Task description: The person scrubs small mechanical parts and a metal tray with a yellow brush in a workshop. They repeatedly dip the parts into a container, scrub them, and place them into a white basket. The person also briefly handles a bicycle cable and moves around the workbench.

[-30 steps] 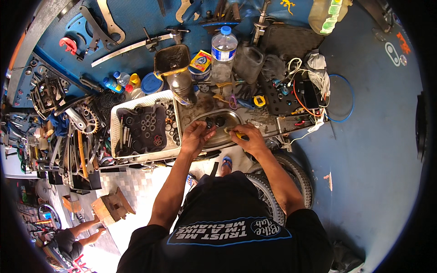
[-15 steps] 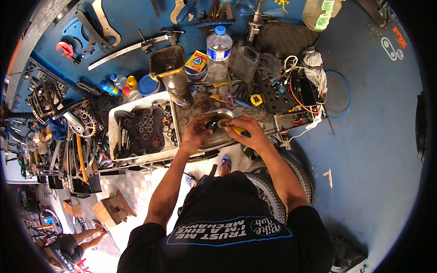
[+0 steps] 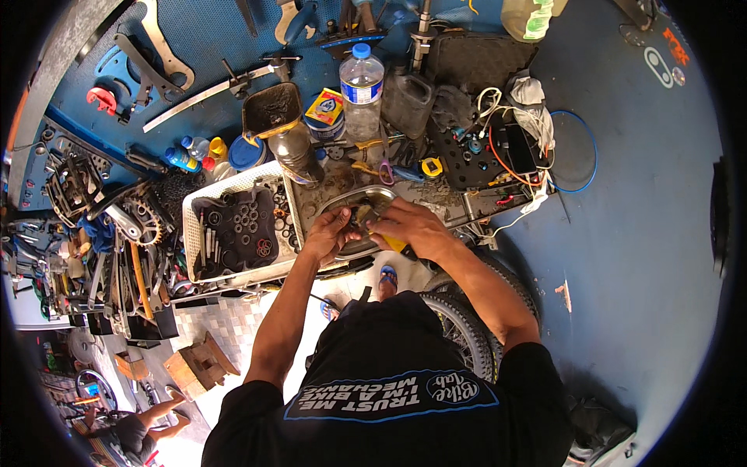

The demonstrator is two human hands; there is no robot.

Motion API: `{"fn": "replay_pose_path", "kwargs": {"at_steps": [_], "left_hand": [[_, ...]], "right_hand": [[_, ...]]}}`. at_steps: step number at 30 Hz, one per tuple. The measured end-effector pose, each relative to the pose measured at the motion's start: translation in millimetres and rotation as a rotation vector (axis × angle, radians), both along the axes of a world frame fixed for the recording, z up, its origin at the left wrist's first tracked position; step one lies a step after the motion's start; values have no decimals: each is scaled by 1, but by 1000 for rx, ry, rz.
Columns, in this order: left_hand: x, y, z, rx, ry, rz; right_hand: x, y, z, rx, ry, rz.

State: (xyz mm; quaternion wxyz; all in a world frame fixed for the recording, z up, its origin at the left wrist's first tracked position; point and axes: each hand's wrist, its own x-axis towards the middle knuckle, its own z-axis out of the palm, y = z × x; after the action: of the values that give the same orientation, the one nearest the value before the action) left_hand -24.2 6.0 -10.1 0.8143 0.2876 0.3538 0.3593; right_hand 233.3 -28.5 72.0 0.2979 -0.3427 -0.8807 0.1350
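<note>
Both hands work close together over a shiny metal tray (image 3: 327, 204) at the bench's front edge. My left hand (image 3: 328, 237) is closed round a small dark part, mostly hidden by the fingers. In my right hand (image 3: 412, 227) is a brush (image 3: 397, 244) with a yellow handle, its tan bristles against that part. Left of the tray stands a white plastic basket (image 3: 193, 247) with a dark liner, holding several metal rings, pins and small bearings. Beyond the tray lie purple-handled scissors (image 3: 386, 172) and a yellow tape measure (image 3: 431, 166).
A water bottle (image 3: 362, 86), a dark jug (image 3: 407, 101) and a bottle with a square funnel (image 3: 272, 113) stand behind. Tangled cables (image 3: 537, 124) lie at the right. Tools and a crankset (image 3: 134, 222) crowd the left. Bicycle tyres (image 3: 459, 327) stand below the bench; another person sits lower left.
My right hand has turned over the brush and moved slightly down and left, closer to my left hand. The brush handle now points lower. The view has shifted slightly.
</note>
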Motion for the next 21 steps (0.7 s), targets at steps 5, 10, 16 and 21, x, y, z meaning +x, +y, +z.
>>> {"fn": "replay_pose_path", "kwargs": {"at_steps": [5, 10, 16, 21], "left_hand": [[8, 2, 3, 119, 29, -12], [17, 5, 7, 216, 105, 138], [10, 13, 23, 179, 216, 28], [20, 8, 27, 198, 283, 5]], "right_hand": [[-14, 5, 5, 4, -53, -63], [-13, 12, 15, -64, 304, -125], [0, 14, 18, 137, 28, -105], [4, 12, 16, 205, -12, -45]]}}
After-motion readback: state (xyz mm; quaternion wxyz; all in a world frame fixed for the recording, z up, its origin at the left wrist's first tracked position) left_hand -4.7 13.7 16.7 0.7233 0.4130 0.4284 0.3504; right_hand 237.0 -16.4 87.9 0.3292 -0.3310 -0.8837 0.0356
